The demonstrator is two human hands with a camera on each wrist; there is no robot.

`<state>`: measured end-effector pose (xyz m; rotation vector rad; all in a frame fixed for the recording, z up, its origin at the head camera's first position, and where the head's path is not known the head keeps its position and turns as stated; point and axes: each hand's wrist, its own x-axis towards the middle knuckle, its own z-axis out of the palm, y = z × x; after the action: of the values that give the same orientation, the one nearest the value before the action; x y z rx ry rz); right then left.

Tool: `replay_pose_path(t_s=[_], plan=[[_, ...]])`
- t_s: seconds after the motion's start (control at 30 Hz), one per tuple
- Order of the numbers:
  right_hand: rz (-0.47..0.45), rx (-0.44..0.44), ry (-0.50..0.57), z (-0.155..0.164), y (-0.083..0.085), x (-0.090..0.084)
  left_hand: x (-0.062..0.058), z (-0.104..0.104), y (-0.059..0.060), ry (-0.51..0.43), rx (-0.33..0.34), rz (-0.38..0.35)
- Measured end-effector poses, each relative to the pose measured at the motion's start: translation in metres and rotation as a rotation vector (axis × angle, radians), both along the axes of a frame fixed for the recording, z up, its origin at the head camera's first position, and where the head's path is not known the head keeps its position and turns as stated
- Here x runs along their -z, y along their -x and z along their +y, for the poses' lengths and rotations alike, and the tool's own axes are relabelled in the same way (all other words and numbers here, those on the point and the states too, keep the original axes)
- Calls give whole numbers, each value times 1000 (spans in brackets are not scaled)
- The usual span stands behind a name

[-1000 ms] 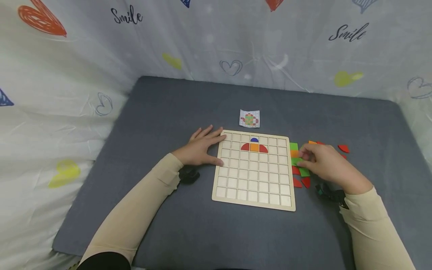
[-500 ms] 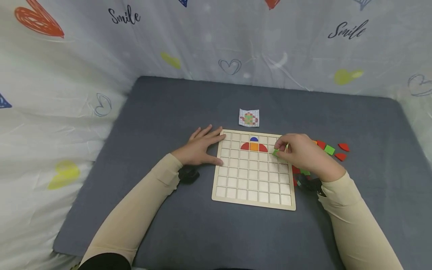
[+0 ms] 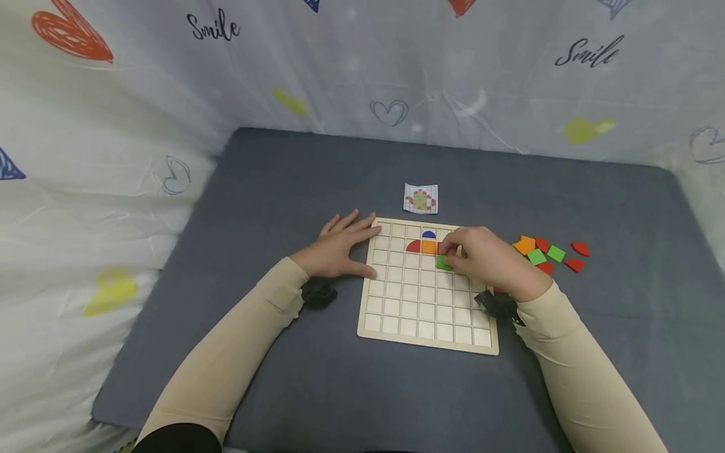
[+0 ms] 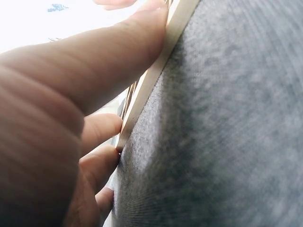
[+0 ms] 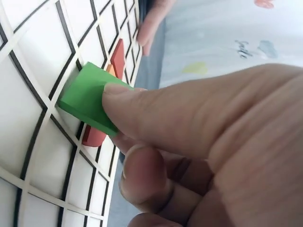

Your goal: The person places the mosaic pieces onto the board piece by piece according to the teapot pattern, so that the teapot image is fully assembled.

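A wooden grid board [image 3: 416, 302] lies on the dark grey table. Its upper cells hold a blue half-round tile [image 3: 428, 234], an orange square tile [image 3: 429, 247] and a red rounded tile [image 3: 414, 246]; another red tile [image 5: 94, 136] is partly hidden behind my right hand. My right hand [image 3: 481, 258] pinches a green square tile [image 5: 87, 97] between thumb and fingers, tilted over a cell below the red and orange tiles. Fingers spread, my left hand [image 3: 337, 250] rests along the board's left edge, thumb and fingertips touching the rim.
Right of the board lie several loose tiles, among them an orange tile [image 3: 525, 245], a green tile [image 3: 557, 253] and a red tile [image 3: 574, 265]. A small pattern card [image 3: 421, 199] sits behind the board. A white printed curtain [image 3: 340, 63] hangs beyond the table.
My right hand has picked up a green square tile from the pile and carried it left over the board, near the orange and red tiles. My left hand has stayed put.
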<state>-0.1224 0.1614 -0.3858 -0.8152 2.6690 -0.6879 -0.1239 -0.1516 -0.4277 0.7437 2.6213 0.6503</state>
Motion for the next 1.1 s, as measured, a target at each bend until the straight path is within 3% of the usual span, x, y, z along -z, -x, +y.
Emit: replay_pose_path(t_s=[0.57,1.1], plan=[[31,26,-29,-2,-4,4,0,1,1,12,-1,2],[73,7,9,0,-3,10,-1,1,0,12,1,-1]])
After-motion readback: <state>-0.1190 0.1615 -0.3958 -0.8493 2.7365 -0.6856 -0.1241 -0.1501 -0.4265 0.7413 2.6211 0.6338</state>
